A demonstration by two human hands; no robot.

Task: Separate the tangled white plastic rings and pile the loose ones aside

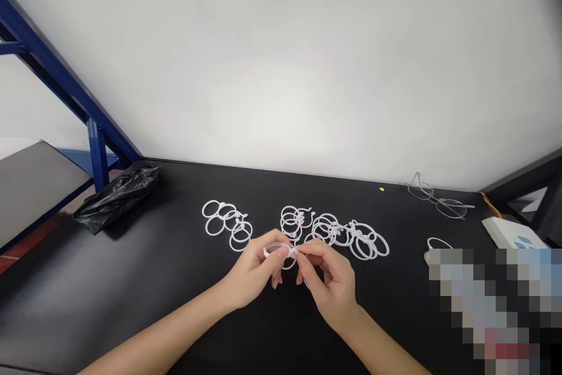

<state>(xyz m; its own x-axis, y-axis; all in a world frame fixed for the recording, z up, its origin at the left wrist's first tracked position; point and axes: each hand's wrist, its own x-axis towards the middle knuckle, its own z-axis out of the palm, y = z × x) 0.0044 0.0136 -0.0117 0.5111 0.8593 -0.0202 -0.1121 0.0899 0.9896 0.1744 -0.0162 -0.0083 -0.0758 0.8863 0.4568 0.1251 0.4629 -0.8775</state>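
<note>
Between thumb and fingers, my left hand (266, 262) pinches a white plastic curtain ring (271, 245) above the black tabletop. The fingertips of my right hand (327, 275) close on the small knob end of the same ring, meeting the left thumb there. Another white ring (288, 267) shows partly below my fingers; I cannot tell whether it is held or lies on the table. Beyond my hands lie loose groups of rings: one group (215, 225) to the left, one (290, 223) straight ahead, and a larger linked-looking cluster (369, 240) to the right.
A crumpled black plastic bag (120, 196) lies at the left table edge, near a blue metal frame (97, 152). Eyeglasses (434, 199) rest at the back right. A white box (511, 231) and a blurred-out area (492, 305) are at the right. A pale wall stands behind the table.
</note>
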